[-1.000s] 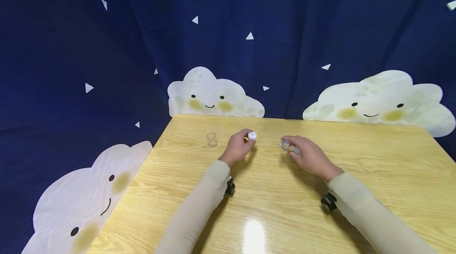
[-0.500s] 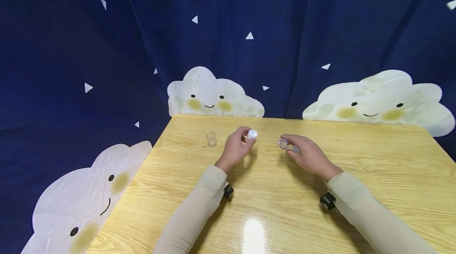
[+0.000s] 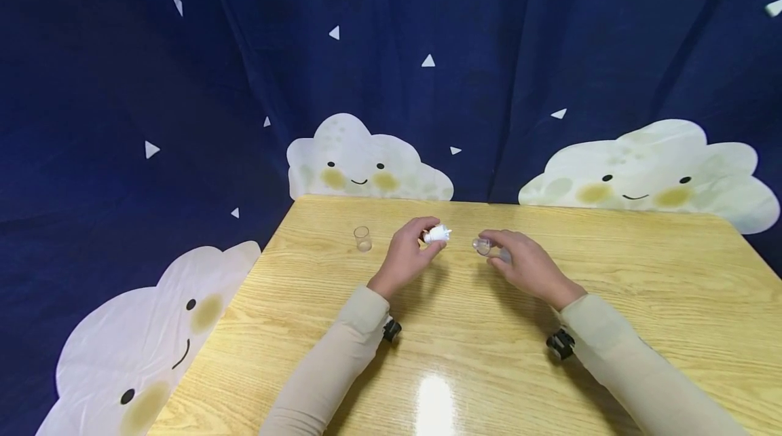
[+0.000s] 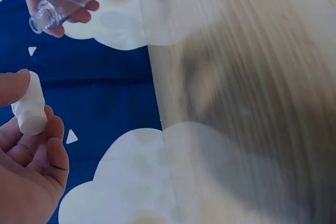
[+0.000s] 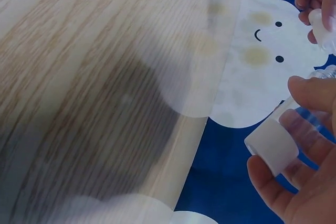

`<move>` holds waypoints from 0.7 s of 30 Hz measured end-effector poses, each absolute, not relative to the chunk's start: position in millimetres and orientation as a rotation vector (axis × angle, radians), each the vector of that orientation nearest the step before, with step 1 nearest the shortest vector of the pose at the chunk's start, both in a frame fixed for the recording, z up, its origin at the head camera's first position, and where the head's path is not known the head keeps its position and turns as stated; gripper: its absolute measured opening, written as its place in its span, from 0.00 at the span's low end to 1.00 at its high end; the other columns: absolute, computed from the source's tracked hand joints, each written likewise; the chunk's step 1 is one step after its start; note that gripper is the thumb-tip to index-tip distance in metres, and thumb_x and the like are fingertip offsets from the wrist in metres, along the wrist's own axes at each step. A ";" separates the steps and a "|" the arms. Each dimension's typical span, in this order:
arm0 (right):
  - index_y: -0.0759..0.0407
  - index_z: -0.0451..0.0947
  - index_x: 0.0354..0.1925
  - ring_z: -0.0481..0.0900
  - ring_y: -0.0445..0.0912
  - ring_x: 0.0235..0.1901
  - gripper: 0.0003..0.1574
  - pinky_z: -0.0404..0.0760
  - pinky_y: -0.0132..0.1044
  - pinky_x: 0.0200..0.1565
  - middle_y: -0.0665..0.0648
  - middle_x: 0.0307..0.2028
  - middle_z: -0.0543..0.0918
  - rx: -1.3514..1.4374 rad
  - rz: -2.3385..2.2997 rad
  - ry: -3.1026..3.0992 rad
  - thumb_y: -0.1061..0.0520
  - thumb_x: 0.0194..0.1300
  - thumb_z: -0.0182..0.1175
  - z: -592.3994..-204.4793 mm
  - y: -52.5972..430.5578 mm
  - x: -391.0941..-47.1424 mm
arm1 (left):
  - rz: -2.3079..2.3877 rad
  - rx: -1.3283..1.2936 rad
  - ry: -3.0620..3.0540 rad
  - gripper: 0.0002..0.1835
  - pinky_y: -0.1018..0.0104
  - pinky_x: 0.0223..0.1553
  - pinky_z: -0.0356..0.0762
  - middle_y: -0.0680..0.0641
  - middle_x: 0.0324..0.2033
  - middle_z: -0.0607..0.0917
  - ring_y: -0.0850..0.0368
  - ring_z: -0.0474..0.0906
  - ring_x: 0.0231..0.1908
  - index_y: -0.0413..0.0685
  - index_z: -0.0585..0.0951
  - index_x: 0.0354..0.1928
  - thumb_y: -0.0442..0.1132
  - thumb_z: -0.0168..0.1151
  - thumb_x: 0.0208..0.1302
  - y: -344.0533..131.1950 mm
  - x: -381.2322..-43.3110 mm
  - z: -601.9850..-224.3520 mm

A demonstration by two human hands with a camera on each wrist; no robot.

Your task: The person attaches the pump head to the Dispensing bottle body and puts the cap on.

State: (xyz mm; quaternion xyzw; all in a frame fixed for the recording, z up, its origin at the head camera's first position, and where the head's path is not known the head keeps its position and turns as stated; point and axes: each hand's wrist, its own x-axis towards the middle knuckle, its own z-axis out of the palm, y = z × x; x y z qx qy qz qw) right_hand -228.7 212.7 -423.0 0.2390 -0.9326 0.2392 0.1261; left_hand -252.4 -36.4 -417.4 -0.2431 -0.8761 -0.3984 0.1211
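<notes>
My left hand [image 3: 404, 258] pinches a white bottle top [image 3: 437, 233], like a pump head, between thumb and fingers above the table. It lies sideways, one end pointing right. My right hand [image 3: 530, 267] grips a small clear bottle [image 3: 482, 246] with its neck towards the left hand. Between top and bottle is a small gap. In the left wrist view the bottle's threaded neck [image 4: 46, 17] is bare. The right wrist view shows the bottle's white lower part [image 5: 273, 145]. A clear cylindrical cap or cup [image 3: 363, 239] stands on the table, left of my left hand.
The wooden table [image 3: 476, 368] stretches under both arms, with a bright glare near its front. Behind it hangs a dark blue curtain [image 3: 391, 69] with white triangles and smiling clouds.
My left hand has turned the white top from facing upward to pointing right, towards the bottle. The bottle in my right hand has shifted slightly left. The clear cylinder has stayed put.
</notes>
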 end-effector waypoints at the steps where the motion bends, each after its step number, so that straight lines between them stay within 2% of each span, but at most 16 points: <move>1: 0.62 0.75 0.61 0.81 0.62 0.54 0.28 0.78 0.59 0.56 0.66 0.54 0.84 0.696 0.696 -2.714 0.62 0.63 0.66 -422.4 212.2 -228.5 | -1.168 -0.709 -2.554 0.21 0.72 0.40 0.74 0.45 0.46 0.84 0.55 0.79 0.41 0.41 0.79 0.57 0.40 0.67 0.65 -35.5 -252.2 -416.6; 10: 0.61 0.76 0.61 0.82 0.61 0.52 0.27 0.79 0.59 0.54 0.65 0.53 0.84 0.684 0.703 -2.713 0.62 0.63 0.66 -420.5 209.3 -227.6 | -1.163 -0.733 -2.528 0.17 0.72 0.40 0.73 0.47 0.43 0.84 0.56 0.77 0.39 0.45 0.81 0.53 0.40 0.68 0.63 -32.7 -248.9 -413.2; 15: 0.61 0.75 0.61 0.82 0.61 0.53 0.27 0.78 0.59 0.55 0.65 0.54 0.84 0.695 0.701 -2.702 0.61 0.64 0.66 -419.3 209.9 -227.0 | -1.170 -0.736 -2.517 0.18 0.71 0.39 0.72 0.46 0.43 0.84 0.53 0.78 0.40 0.43 0.81 0.54 0.40 0.68 0.64 -33.4 -247.3 -412.3; 21: 0.61 0.76 0.61 0.82 0.61 0.53 0.27 0.78 0.59 0.56 0.65 0.54 0.84 0.725 0.718 -2.679 0.61 0.64 0.66 -419.7 210.5 -227.8 | -1.171 -0.737 -2.525 0.18 0.72 0.39 0.71 0.46 0.43 0.84 0.49 0.79 0.40 0.45 0.81 0.54 0.40 0.68 0.64 -33.0 -246.6 -411.9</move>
